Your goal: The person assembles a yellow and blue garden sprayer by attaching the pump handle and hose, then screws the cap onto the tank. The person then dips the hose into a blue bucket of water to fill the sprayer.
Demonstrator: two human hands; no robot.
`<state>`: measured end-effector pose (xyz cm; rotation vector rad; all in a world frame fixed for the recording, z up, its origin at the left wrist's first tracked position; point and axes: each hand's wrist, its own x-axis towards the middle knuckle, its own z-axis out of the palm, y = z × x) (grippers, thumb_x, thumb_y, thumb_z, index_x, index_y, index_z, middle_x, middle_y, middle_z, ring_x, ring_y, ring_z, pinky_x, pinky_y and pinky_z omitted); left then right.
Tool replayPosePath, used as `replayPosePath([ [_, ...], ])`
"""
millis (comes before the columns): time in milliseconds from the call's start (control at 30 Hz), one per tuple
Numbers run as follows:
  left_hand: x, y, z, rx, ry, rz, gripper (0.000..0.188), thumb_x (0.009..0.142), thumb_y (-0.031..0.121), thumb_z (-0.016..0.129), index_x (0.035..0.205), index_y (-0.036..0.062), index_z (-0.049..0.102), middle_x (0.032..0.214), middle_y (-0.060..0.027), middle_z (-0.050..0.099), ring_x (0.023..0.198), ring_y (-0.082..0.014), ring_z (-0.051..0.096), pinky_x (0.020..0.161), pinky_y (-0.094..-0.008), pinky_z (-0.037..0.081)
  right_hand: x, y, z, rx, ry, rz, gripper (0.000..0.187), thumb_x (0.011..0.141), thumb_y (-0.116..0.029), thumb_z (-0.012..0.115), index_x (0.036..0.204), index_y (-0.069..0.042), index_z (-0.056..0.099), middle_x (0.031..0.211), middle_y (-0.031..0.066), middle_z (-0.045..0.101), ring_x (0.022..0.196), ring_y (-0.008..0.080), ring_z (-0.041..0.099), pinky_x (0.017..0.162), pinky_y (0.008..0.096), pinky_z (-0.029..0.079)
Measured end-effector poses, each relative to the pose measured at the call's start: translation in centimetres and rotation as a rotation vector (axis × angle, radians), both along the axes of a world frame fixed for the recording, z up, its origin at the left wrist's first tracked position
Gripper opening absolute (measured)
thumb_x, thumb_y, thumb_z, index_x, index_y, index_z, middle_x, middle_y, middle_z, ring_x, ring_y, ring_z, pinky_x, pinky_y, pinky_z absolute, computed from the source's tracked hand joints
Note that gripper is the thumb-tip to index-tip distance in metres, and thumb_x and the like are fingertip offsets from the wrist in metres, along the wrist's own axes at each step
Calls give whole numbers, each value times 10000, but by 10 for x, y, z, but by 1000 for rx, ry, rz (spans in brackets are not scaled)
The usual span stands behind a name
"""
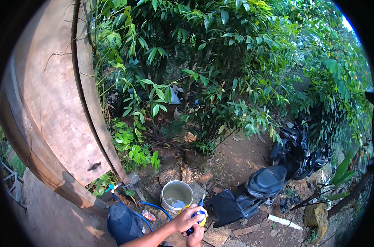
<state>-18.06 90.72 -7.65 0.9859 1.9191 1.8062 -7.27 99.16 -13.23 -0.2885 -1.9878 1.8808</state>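
Observation:
My two hands are together at the bottom centre, closed round what looks like a blue-and-yellow spray gun with a thin tip pointing away from me. My left hand wraps it from above and the left. My right hand grips it lower down, at a dark blue part. A pale thin line rises from the tip; whether it is a rod or water I cannot tell. Just beyond my left hand stands a white bucket holding cloudy water.
A blue hose curves from a tap by the wall toward my hands. A dark blue rounded shape sits at lower left. To the right is a black motorbike, with a white pipe nearby. Dense bushes fill the back.

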Motion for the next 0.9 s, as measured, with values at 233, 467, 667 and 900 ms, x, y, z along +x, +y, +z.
replayPosePath([
  [233, 1, -5, 0, 2, 57, 5, 446, 994, 482, 562, 1125, 74, 684, 953, -139, 567, 909, -321, 618, 829, -407, 493, -1, -1, 0, -8, -6, 26, 473, 1086, -266, 399, 799, -1, 664, 664, 64, 653, 572, 144, 598, 543, 311, 456],
  [467, 10, -4, 1, -15, -10, -9, 439, 990, 467, 571, 1138, 66, 673, 999, -126, 553, 937, -289, 594, 869, -393, 477, 5, 2, 1, -9, -16, 41, 512, 1080, -264, 365, 751, -1, 656, 629, 69, 649, 544, 148, 602, 534, 308, 463],
  [667, 16, -7, 1, -28, -1, -59, 430, 988, 438, 566, 1152, 51, 653, 1090, -122, 531, 1027, -257, 546, 963, -366, 429, 14, 2, 11, 6, -51, 87, 546, 1074, -261, 336, 710, 0, 649, 600, 73, 646, 520, 151, 604, 526, 306, 469],
  [900, 32, -13, -2, -53, -74, -54, 400, 999, 388, 560, 1146, 28, 654, 1120, -129, 550, 1057, -258, 558, 971, -364, 432, 29, -10, 6, -181, -95, 47, 563, 1074, -292, 358, 663, -17, 626, 587, 58, 647, 505, 156, 580, 527, 312, 447],
])
